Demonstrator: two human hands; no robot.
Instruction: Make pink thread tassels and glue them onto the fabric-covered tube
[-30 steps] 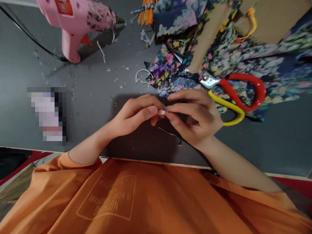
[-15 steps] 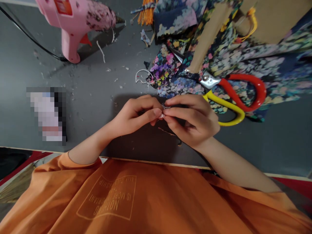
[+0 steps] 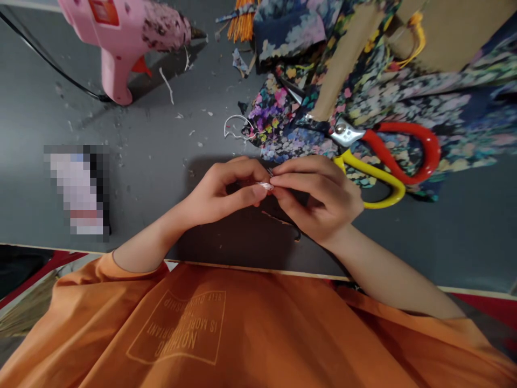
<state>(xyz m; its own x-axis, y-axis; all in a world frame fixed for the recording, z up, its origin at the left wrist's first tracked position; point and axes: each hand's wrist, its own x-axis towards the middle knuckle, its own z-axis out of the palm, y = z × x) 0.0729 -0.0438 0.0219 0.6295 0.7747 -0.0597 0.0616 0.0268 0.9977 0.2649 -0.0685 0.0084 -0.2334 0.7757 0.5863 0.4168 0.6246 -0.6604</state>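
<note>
Between my fingertips is a small whitish, shiny piece, mostly covered, so its kind cannot be made out. My left hand pinches it between thumb and forefinger. From the other side my right hand closes its thumb and fingertips on the same piece. Just beyond my right hand lie scissors with one red and one yellow handle, resting on floral fabric. A loop of white thread lies beside the fabric's left edge.
A pink glue gun with a black cord lies at the upper left. A blurred-out object is at the left. Orange tassel strands and brown card are at the back. Scraps dot the grey table.
My fingers have shifted slightly around the small piece, and more of its whitish surface shows beside my left thumb. Everything else on the table stays put.
</note>
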